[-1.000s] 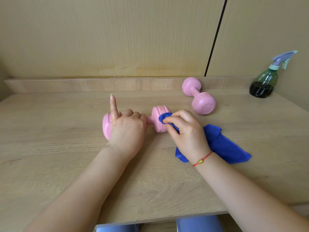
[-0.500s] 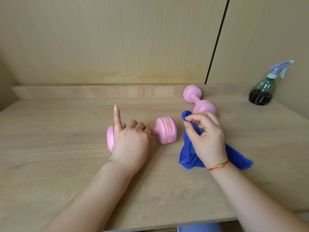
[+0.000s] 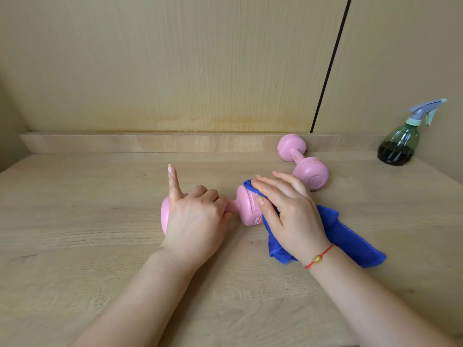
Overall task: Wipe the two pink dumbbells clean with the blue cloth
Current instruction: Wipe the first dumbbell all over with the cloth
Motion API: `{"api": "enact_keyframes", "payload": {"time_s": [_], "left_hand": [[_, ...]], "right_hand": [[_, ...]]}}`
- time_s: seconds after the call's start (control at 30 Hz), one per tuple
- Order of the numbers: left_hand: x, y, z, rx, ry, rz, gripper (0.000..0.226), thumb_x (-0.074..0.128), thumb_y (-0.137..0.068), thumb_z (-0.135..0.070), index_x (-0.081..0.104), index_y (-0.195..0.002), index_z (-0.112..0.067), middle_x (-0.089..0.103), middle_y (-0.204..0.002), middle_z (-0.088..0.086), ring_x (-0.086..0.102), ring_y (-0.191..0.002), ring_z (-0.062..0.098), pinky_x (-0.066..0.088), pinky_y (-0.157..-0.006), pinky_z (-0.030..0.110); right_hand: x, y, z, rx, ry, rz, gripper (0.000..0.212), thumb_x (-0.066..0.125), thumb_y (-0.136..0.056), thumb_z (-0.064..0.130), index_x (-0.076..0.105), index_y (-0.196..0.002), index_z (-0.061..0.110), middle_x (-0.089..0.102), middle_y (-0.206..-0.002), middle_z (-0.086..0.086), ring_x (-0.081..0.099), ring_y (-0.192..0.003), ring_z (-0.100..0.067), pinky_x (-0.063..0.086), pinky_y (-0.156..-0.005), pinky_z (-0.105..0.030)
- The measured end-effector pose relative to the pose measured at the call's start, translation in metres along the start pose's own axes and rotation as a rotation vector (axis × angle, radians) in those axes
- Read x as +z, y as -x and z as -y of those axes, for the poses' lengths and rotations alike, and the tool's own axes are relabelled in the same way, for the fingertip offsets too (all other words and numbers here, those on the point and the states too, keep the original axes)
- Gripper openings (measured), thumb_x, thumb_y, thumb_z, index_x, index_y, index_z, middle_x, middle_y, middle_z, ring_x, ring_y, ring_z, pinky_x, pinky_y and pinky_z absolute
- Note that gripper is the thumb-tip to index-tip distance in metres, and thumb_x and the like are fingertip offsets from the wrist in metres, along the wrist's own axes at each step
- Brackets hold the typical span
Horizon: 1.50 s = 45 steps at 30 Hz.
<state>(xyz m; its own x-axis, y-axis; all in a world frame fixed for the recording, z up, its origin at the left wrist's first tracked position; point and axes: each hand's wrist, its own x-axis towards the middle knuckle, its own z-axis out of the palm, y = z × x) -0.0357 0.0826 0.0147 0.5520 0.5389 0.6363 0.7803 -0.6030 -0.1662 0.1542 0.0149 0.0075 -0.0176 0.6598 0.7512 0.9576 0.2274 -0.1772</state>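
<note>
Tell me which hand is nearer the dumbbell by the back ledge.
Right. The right hand presses the blue cloth on one end of the near dumbbell, just in front of the far dumbbell; the left hand grips the near one's handle, farther left.

Left hand [image 3: 198, 221], right hand [image 3: 293, 216]: bare, forearms bare. Right wrist: thin red cord bracelet [image 3: 323, 255], one yellow-gold bead [image 3: 317, 258].

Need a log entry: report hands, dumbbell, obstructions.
Left hand grips near dumbbell handle, index raised. Right hand flat, pressing blue cloth on its right head. Far dumbbell apart; nothing blocking.
</note>
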Motion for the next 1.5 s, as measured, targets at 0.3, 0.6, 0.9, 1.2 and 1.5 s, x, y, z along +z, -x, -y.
{"api": "enact_keyframes", "payload": {"time_s": [0.3, 0.6, 0.9, 1.2, 1.5], "left_hand": [[-0.004, 0.000, -0.002, -0.010, 0.013, 0.043, 0.026, 0.053, -0.083, -0.035, 0.071, -0.071, -0.020, 0.057, -0.062, -0.005, 0.058, -0.063, 0.024, 0.015, -0.104, 0.078], [-0.005, -0.001, -0.001, -0.006, 0.010, 0.071, 0.021, 0.059, -0.082, -0.034, 0.071, -0.071, -0.021, 0.058, -0.062, -0.006, 0.058, -0.065, 0.024, 0.013, -0.103, 0.079], [-0.007, -0.001, -0.001, -0.001, -0.002, 0.081, 0.024, 0.057, -0.084, -0.036, 0.070, -0.070, -0.021, 0.059, -0.062, -0.007, 0.059, -0.067, 0.023, 0.013, -0.102, 0.080], [-0.005, -0.001, 0.004, 0.068, 0.020, 0.057, 0.023, 0.058, -0.086, -0.035, 0.070, -0.074, -0.019, 0.063, -0.068, -0.009, 0.061, -0.076, 0.021, 0.011, -0.104, 0.079], [-0.012, -0.001, -0.001, 0.111, -0.019, 0.056, 0.024, 0.059, -0.085, -0.029, 0.071, -0.069, -0.017, 0.065, -0.062, -0.005, 0.068, -0.084, 0.023, 0.003, -0.113, 0.071]], "right_hand": [[-0.011, 0.017, -0.004, -0.140, -0.113, -0.091, 0.036, 0.054, -0.077, -0.010, 0.078, -0.098, 0.008, 0.063, -0.090, -0.007, 0.053, -0.074, -0.022, 0.045, -0.073, -0.030], [-0.001, 0.012, 0.002, -0.034, -0.169, -0.101, 0.042, 0.048, -0.082, -0.007, 0.073, -0.113, 0.007, 0.058, -0.096, -0.009, 0.053, -0.080, -0.024, 0.048, -0.075, -0.037], [-0.008, 0.018, -0.001, -0.107, -0.198, -0.108, 0.029, 0.052, -0.083, -0.002, 0.079, -0.092, 0.006, 0.061, -0.085, -0.008, 0.052, -0.071, -0.020, 0.042, -0.070, -0.026], [0.002, 0.013, -0.002, 0.007, -0.299, -0.133, 0.036, 0.048, -0.085, -0.003, 0.075, -0.106, 0.006, 0.056, -0.093, -0.007, 0.055, -0.075, -0.024, 0.049, -0.072, -0.039], [-0.001, 0.012, -0.004, -0.001, -0.349, -0.200, 0.035, 0.048, -0.081, -0.003, 0.078, -0.095, 0.008, 0.058, -0.088, -0.006, 0.058, -0.073, -0.028, 0.048, -0.067, -0.040]]}}
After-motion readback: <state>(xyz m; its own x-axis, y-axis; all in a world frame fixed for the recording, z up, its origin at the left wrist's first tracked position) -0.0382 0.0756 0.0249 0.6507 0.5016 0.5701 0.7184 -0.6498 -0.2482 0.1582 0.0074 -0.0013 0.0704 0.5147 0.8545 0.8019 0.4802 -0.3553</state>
